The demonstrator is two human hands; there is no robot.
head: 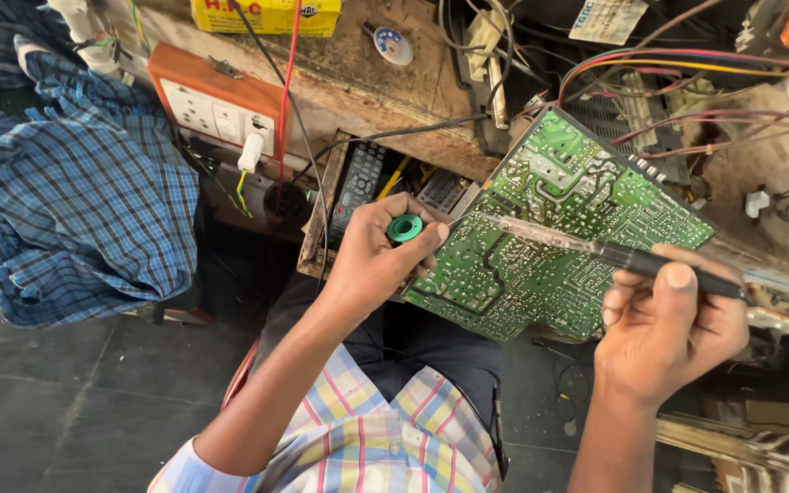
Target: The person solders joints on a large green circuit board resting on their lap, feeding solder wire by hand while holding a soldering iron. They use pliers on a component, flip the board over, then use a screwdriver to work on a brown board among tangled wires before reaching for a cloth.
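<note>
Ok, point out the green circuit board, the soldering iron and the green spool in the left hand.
green circuit board [577, 196]: head view, middle of its solder side.
soldering iron [636, 261]: head view, front of its black handle.
green spool [405, 228]: head view, its round face, held in the left hand [372, 265].

The left hand [378, 260] hides the circuit board's [559, 228] near corner; the soldering iron's [595, 248] tip blurs.

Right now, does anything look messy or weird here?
Yes. The green circuit board sits tilted, propped on the bench edge rather than lying flat, with loose coloured wires tangled behind it. The left hand holds a green spool; the right hand holds a soldering iron over the board.
</note>
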